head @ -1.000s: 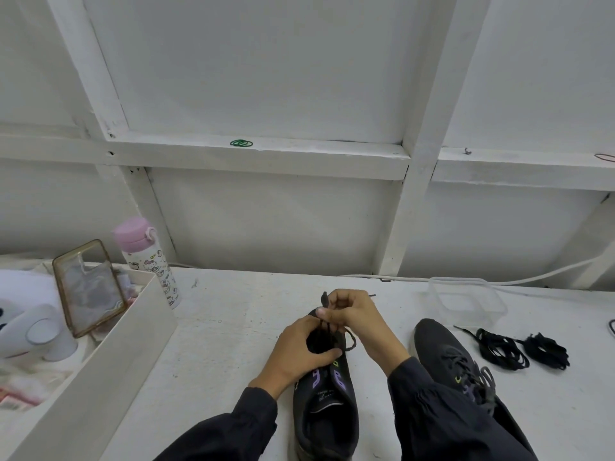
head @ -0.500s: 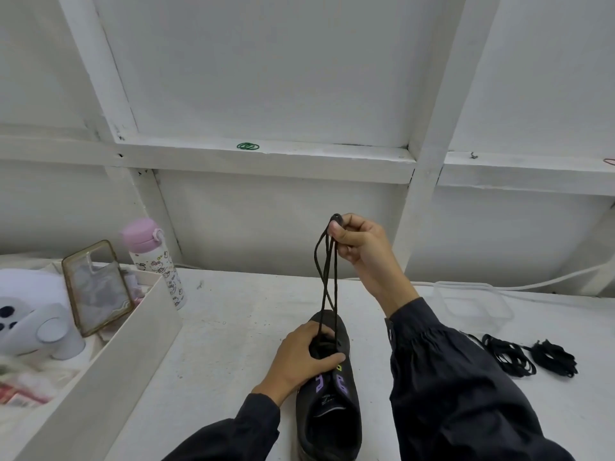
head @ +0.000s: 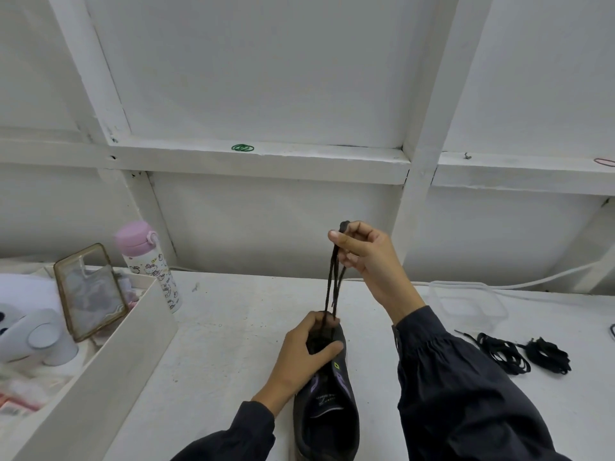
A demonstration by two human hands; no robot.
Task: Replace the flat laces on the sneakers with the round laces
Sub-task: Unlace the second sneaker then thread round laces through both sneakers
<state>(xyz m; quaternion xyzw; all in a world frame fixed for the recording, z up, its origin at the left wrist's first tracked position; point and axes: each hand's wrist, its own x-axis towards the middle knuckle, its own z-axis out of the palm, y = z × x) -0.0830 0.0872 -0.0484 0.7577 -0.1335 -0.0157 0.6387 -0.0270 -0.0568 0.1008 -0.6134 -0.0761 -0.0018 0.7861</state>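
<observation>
Right hand [head: 362, 254] risen — seemingly two lace strands [head: 332, 284].

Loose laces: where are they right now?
Head view, far right: two black bundles of laces on the table, beside the right sleeve, nearer than the clear tub.

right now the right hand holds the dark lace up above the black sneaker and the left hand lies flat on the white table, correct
Not quite. The head view shows the left hand gripping the black sneaker, not lying flat on the white table. The right hand does hold the dark lace up above it.
</observation>
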